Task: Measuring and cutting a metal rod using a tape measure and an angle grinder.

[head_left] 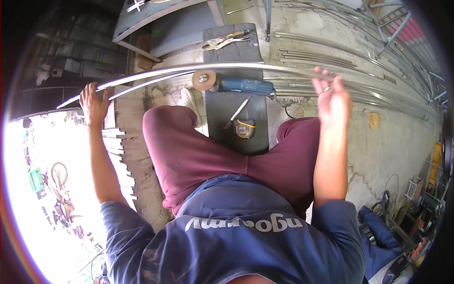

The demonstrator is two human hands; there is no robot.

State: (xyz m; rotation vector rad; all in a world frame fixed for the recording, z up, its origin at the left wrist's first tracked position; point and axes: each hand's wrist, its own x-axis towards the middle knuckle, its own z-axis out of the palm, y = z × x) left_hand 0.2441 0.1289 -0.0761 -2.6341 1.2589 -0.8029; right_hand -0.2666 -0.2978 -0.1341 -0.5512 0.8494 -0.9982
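A long, thin silver metal bar (189,67) stretches across in front of me, its line bent by the lens. Near its left end my left hand (94,105) grips it, thumb on one side and fingers on the other. My right hand (334,97) has its fingertips closed on the bar toward the right. Beneath the bar, a blue angle grinder (243,84) with a brown disc (204,80) lies on a dark narrow bench (217,110). A second thin bar (151,84) runs below the held one on the left.
On the bench are a white marker (239,111), a tape measure (245,128) and locking pliers (226,41). Several metal bars (326,49) lie on the floor to the right. A metal-framed table (165,26) stands ahead left. Short cut pieces (116,146) line the floor's left edge.
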